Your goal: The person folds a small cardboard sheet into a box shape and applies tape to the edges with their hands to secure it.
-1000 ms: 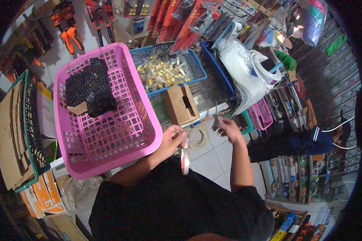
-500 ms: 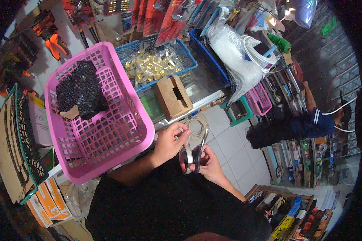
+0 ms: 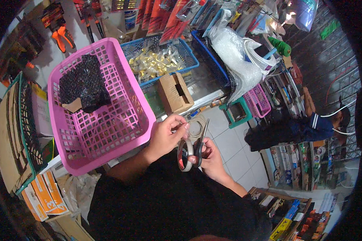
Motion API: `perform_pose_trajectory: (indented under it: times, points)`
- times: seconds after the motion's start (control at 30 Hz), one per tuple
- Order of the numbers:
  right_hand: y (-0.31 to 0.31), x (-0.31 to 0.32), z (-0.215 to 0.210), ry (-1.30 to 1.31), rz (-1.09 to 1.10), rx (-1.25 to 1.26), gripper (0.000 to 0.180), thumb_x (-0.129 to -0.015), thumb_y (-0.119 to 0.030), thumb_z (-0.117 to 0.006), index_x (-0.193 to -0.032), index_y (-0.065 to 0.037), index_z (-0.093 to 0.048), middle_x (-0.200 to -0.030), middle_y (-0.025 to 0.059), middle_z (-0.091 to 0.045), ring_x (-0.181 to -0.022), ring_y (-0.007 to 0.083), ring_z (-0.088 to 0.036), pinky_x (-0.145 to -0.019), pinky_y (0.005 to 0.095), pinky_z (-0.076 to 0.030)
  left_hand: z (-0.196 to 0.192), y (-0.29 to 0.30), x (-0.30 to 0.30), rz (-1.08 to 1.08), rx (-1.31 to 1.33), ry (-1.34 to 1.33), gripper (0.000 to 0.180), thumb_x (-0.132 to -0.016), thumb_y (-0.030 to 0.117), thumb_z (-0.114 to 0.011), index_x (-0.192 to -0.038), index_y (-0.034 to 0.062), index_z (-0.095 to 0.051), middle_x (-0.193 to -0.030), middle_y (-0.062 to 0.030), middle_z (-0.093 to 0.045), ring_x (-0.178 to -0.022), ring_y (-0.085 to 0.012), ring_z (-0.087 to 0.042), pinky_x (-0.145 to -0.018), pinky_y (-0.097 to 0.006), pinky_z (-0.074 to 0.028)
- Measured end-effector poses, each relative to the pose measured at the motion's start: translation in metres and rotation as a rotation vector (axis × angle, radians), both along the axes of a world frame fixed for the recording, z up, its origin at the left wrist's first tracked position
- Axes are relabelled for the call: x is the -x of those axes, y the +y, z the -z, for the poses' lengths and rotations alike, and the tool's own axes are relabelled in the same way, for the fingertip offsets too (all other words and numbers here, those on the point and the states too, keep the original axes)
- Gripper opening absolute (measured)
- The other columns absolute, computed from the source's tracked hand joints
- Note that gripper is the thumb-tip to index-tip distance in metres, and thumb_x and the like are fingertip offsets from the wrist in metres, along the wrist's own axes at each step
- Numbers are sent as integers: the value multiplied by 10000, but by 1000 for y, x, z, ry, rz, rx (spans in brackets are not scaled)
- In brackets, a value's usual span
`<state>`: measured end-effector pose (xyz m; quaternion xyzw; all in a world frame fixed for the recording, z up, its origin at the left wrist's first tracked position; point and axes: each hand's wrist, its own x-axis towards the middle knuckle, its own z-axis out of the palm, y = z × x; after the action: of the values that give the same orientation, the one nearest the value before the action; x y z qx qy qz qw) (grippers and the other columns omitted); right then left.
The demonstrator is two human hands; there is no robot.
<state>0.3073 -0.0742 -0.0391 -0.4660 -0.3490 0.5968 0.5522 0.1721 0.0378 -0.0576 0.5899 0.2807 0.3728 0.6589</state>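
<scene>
Tape roll (image 3: pixel 190 150) seems light and firm, best held by its rim; its end appears pinched by the left grip (image 3: pixel 167 134), scissors (image 3: pixel 199 152) are clamped by the right grip (image 3: pixel 214 162)

Cardboard box (image 3: pixel 169 94), baskets (image 3: pixel 108 152) on counter (image 3: pixel 200 89)

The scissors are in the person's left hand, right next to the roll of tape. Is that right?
Not quite: the head view shows the scissors in the person's right hand, right next to the roll of tape.
</scene>
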Motion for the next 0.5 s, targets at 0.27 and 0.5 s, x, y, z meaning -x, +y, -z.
perform_pose_trajectory:
  times: [0.27,0.5]
  points:
    - [-2,0,-6,-54,-10,65,460,-728,26,-685,-1070,-69,-394,-947,57,-612,-810,115,-597,-711,249,-485,4,2,1,61,22,2,84,-873,54,-529,-923,-5,-495,-760,-40,-586,-682,-81,-584,-610,-209,-484]
    - [-2,-17,-17,-118,-132,63,485,-684,-22,-731,-1055,-61,-422,-843,25,-580,-769,102,-576,-675,243,-472,-5,3,4,157,207,-124,88,-882,68,-515,-933,-1,-497,-793,-52,-581,-693,-107,-597,-623,-238,-511]
